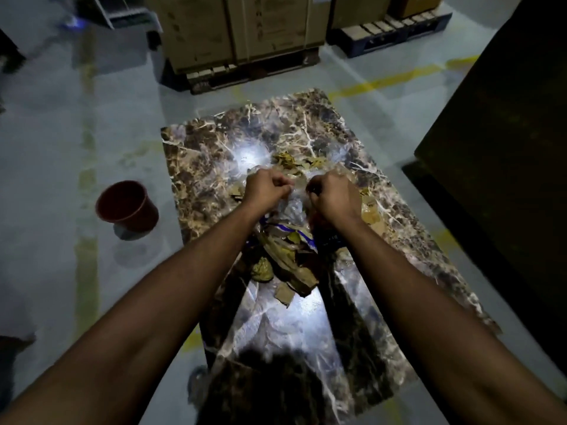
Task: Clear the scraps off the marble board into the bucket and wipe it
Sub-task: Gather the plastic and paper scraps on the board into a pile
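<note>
A brown marble board [214, 142] with pale veins lies on the grey floor. Across its middle sits a pile of scraps [288, 265]: dry brown leaves, cardboard bits and crumpled clear plastic with a blue stripe. More leaves [288, 161] lie just beyond my hands. My left hand [264, 188] and my right hand [333, 194] are both curled over the pile, each pinching an edge of the clear plastic [296, 191] between them. A dark red bucket [125, 205] stands upright on the floor, left of the board.
Stacked cardboard boxes [242, 29] on a pallet stand beyond the board's far end. Another pallet [389, 32] sits at the back right. A large dark block [503, 154] looms at the right. Yellow floor lines [89, 179] run past the bucket.
</note>
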### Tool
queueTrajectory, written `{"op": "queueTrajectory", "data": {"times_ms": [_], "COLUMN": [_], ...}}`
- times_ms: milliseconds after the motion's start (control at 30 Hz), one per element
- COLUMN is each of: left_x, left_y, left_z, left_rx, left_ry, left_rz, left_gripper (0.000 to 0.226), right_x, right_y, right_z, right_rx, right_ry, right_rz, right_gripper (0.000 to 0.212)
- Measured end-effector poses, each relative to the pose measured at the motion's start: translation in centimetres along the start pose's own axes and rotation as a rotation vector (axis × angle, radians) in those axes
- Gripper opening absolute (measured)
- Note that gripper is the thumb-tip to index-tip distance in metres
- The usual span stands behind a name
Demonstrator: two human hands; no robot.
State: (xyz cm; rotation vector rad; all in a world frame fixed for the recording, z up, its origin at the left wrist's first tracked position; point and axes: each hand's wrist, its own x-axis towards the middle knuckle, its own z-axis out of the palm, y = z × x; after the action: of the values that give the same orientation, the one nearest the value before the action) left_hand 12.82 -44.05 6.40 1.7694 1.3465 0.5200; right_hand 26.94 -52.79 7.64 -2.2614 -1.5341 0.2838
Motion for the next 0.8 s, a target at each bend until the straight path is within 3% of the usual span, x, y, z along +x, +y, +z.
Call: {"op": "queueTrajectory", "data": {"times_ms": [200,333,600,800], "left_x": [3.2,4.9,3.6,3.0], "left_y": [-2.3,-3.2,-3.0,-4.2], "left_z": [-2.5,-4.0,-7.9,-9.1], "left_rx": [0.123,0.213,0.24,0.276], "left_ry": [-0.16,-0.294,-0.514,-0.534], "left_rz": [0.19,0.337,0.645,0.783], "left_gripper": [0.019,0.023,0.038,0.038], "right_x": [-1.3,-3.3,-8.0,-10.1], "right_y": [-2.9,-6.9,-12.8,-13.2], "right_z": [-0.7,0.4,2.6,4.5], "right_rx": [-0.129,-0.187,-0.113,-0.084], "right_ry": [0.175,0.282,0.287,0.326], "right_rz": [0.015,0.152,0.322,0.379], "right_gripper": [0.019,0.019,0.029,0.035]}}
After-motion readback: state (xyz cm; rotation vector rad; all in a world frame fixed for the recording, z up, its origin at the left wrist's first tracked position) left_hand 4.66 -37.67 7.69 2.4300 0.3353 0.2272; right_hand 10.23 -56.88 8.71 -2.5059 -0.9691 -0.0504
